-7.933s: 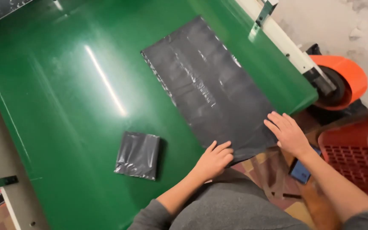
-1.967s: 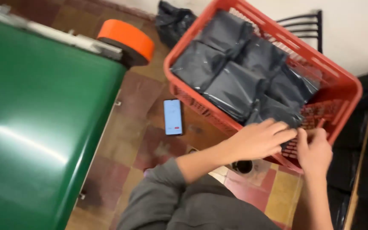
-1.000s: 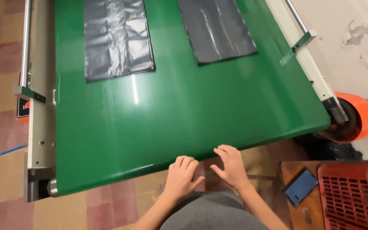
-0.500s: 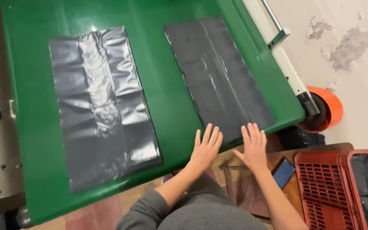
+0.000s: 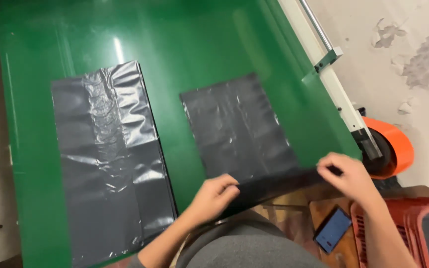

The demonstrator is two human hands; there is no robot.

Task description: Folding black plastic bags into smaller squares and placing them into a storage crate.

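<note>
- My left hand [image 5: 213,192] has its fingers curled shut on the near edge of the right-hand black plastic bag [image 5: 239,131], pinching it at the bag's near left corner.
- My right hand [image 5: 349,176] pinches the same near edge at the bag's near right corner, thumb and fingers closed on the film, so both hands hold one bag between them.
- That near edge is lifted and folded up off the near rim of the green belt [image 5: 184,44]; the rest of the bag lies flat on the belt, right of the middle.
- As I judge it, the fold is only begun: one strip at the near end is turned up, and the long body of the bag is not yet folded.
- To the left, apart from it, lies the second black plastic bag [image 5: 110,159], spread open, wrinkled and untouched by either hand; it looks wholly left to do.
- Count: two bags on the belt, one in hand and one waiting.
- Near right, beside my right wrist, one phone [image 5: 332,230] lies on the tiled floor, and one red basket [image 5: 398,223] stands at the frame's edge with something dark in it.
- Farther right, one orange roller guard [image 5: 391,149] sits at the end of the white side rail [image 5: 323,64].
</note>
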